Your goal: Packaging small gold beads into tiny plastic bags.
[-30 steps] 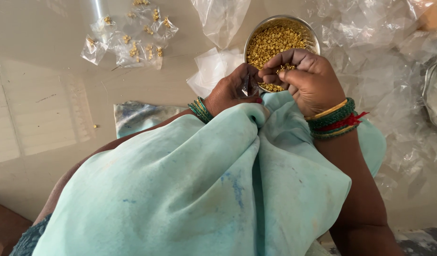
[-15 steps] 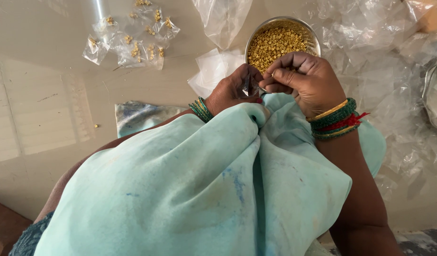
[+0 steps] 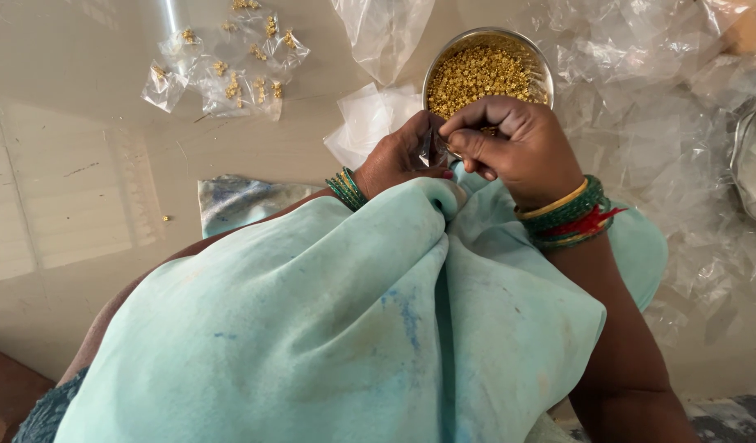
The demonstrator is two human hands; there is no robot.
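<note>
Her right hand (image 3: 517, 148) has its fingertips pinched tight at the mouth of a small clear pouch (image 3: 431, 150), which the left hand (image 3: 403, 156) grips closed-fingered just beside it. Both hover at the near rim of a steel bowl (image 3: 542, 70) of tiny gold pieces (image 3: 476, 74). Filled packets (image 3: 230, 70) lie well apart, far left.
</note>
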